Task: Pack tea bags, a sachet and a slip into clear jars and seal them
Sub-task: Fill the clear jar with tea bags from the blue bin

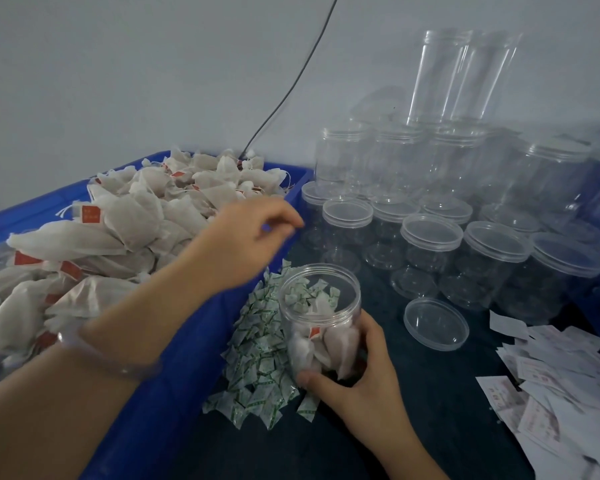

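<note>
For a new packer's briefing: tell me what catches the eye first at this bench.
First comes the blue crate on the left, heaped with white tea bags, with the left hand hovering over its right edge. Next is the open jar in front, partly filled with tea bags and gripped low by the right hand, beside a pile of green-printed sachets. Behind it, clear jars crowd the back right, some stacked.

open jar (319,320) mouth unblocked, sachets (257,358) crowding left
</note>
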### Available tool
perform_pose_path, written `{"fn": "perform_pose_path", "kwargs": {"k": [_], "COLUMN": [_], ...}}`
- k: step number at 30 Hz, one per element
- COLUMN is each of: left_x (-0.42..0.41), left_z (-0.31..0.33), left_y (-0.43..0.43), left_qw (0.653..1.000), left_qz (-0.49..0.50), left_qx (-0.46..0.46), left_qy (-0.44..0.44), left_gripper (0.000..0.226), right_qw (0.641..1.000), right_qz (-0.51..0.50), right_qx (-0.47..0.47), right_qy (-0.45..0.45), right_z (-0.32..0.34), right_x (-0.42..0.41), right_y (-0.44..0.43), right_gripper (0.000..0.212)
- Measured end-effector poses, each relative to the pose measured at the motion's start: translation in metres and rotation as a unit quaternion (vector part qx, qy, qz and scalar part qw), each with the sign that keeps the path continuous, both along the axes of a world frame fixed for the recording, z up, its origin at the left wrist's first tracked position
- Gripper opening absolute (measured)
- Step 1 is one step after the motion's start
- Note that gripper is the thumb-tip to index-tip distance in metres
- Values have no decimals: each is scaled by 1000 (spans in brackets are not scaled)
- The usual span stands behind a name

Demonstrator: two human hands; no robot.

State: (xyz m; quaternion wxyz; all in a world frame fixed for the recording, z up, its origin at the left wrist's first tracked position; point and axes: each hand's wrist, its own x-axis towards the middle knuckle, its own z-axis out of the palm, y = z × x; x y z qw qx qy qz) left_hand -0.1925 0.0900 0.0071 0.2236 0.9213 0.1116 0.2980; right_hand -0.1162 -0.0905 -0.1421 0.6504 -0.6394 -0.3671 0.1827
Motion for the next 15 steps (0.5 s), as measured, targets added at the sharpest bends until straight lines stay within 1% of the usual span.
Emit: {"fn": "perform_pose_path", "kwargs": {"k": [1, 2, 4, 6, 7, 8, 11, 13, 15], "left_x": [-2, -4, -7, -6, -4, -1, 8, 10, 9], "left_z": [1, -1, -12, -25, -30, -35, -39, -42, -43], "left_y": [13, 27, 53, 67, 70, 71, 71, 70, 71], "left_qw": [999, 996, 978, 947, 933, 923, 910, 904, 910], "left_qz": [44, 88, 163, 195, 200, 206, 243, 262, 254], "left_qx": [13, 26, 37, 55, 73, 91, 137, 163, 166], "left_qy": [-2, 20, 122, 249, 291, 311, 307, 296, 281], "left_gripper": [21, 23, 26, 32, 31, 29, 21, 20, 20], "right_qw": [1000, 1000, 1000, 1000, 1000, 1000, 1000, 1000, 1000], "right_qz": [-4, -5, -6, -5, -6, -7, -7, -5, -1], "right_qx": [3, 4, 3, -4, -8, -11, -12, -10, -10], "right_qy": [-2, -2, -1, -2, -2, -4, -3, -3, -4], "right_z": [0, -1, -1, -1, 0, 0, -1, -1, -2], "right_x": [0, 0, -1, -2, -3, -3, -2, -2, -2], "right_y": [0, 0, 0, 0, 0, 0, 0, 0, 0], "right_gripper": [92, 91, 92, 93, 93, 93, 92, 93, 94]}}
